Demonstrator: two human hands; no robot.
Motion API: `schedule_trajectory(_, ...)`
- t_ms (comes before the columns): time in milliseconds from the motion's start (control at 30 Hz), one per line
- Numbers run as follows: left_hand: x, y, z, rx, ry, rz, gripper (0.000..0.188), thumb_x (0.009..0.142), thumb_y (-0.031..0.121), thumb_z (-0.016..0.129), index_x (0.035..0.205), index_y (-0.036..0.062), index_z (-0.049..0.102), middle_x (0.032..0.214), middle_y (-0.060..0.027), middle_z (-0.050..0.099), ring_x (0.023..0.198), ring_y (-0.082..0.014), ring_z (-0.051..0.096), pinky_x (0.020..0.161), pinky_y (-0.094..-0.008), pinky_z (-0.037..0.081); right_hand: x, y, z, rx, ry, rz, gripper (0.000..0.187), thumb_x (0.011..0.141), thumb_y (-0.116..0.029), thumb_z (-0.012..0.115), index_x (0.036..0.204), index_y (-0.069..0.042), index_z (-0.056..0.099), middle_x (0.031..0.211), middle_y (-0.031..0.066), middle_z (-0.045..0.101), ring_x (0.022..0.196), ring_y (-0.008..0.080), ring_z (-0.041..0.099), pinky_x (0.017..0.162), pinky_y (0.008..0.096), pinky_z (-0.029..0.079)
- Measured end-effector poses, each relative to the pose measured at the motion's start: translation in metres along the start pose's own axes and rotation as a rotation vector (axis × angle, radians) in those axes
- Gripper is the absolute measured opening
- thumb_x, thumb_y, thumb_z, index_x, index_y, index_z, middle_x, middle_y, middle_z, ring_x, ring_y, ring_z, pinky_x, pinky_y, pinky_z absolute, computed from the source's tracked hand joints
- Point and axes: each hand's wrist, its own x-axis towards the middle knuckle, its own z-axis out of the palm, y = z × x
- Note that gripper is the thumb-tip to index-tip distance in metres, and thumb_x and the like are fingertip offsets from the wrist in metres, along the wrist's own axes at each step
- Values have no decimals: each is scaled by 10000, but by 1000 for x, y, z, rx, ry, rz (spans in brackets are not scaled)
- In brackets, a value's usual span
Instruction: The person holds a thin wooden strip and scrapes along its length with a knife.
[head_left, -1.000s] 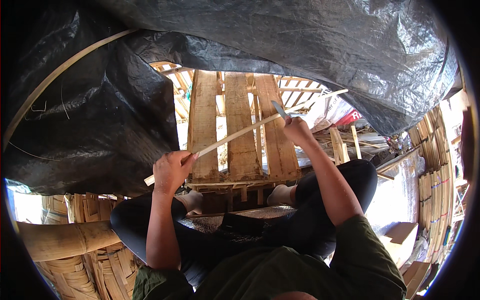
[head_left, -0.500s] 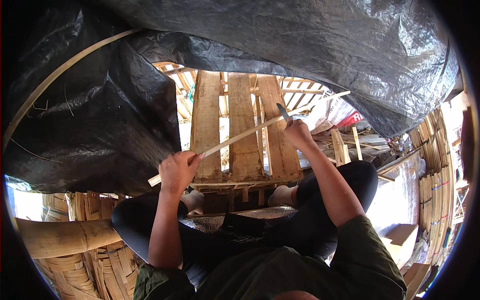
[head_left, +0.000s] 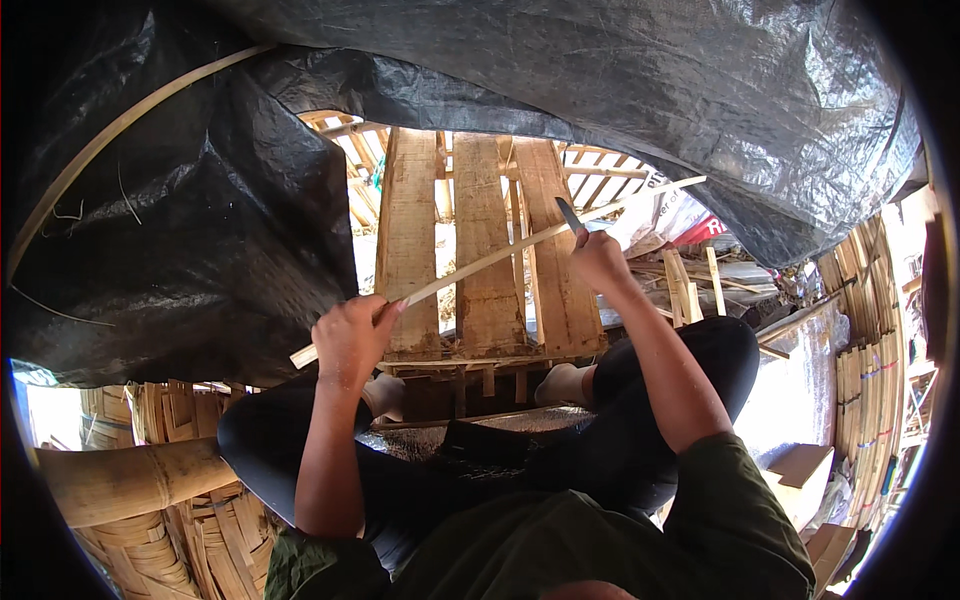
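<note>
A long, pale bamboo strip (head_left: 478,264) slants from the lower left up to the far right, above several upright wooden planks (head_left: 487,230). My left hand (head_left: 348,335) is wrapped round it near its lower end, which sticks out past my fist. My right hand (head_left: 600,262) is closed on a knife (head_left: 569,214), whose grey blade points up and slightly left and lies against the strip. The knife's handle is hidden in my fist.
A black tarp (head_left: 640,70) hangs over the far side and the left, with a bent bamboo rod (head_left: 110,130) across it. A thick bamboo pole (head_left: 140,482) lies at left. Bundled slats (head_left: 868,390) stand at right, near a printed sack (head_left: 655,220).
Both hands and the bamboo strip have shifted only slightly; the left hand sits a little further left and up. The knife stays by the strip, its tip slightly higher.
</note>
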Motion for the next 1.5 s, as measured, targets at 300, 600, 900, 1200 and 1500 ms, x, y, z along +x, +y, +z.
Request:
schedule_trajectory(300, 22, -13, 15, 11, -78, -39, 379, 867, 449, 695, 744, 90, 681, 639, -114, 637, 638, -366, 637, 577, -446, 482, 27, -14, 19, 55, -328, 78, 530, 1019, -356, 421, 943, 110, 663, 774, 307, 675, 709, 409, 706, 611, 481, 561)
schedule_trajectory(600, 58, -10, 39, -51, -71, -36, 404, 853, 447, 715, 657, 103, 633, 577, -113, 591, 583, -366, 611, 539, -437, 469, 54, -13, 26, 14, -163, -140, 497, 1026, -325, 417, 899, 97, 647, 785, 327, 659, 719, 453, 685, 616, 493, 551)
schedule_trajectory(900, 58, 2, 43, -42, -46, -21, 376, 851, 412, 723, 659, 105, 622, 579, -113, 588, 573, -360, 606, 521, -429, 464, 48, -42, 14, -14, -402, -184, 402, 1016, -266, 456, 914, 79, 635, 610, 186, 621, 567, 319, 661, 493, 450, 501)
schedule_trajectory(1200, 32, 0, 17, -29, -85, -24, 333, 869, 412, 702, 731, 115, 641, 620, -113, 625, 622, -366, 636, 553, -446, 490, 31, -25, 20, -59, -73, -205, 431, 1007, -277, 449, 870, 82, 646, 773, 327, 644, 718, 493, 647, 690, 550, 528)
schedule_trajectory(1500, -19, -22, -56, -98, -114, -25, 316, 876, 401, 696, 828, 89, 699, 744, -166, 670, 764, -389, 664, 677, -467, 523, -32, -37, -11, 0, -201, -56, 494, 1017, -323, 413, 925, 91, 665, 890, 332, 669, 901, 478, 661, 825, 529, 526)
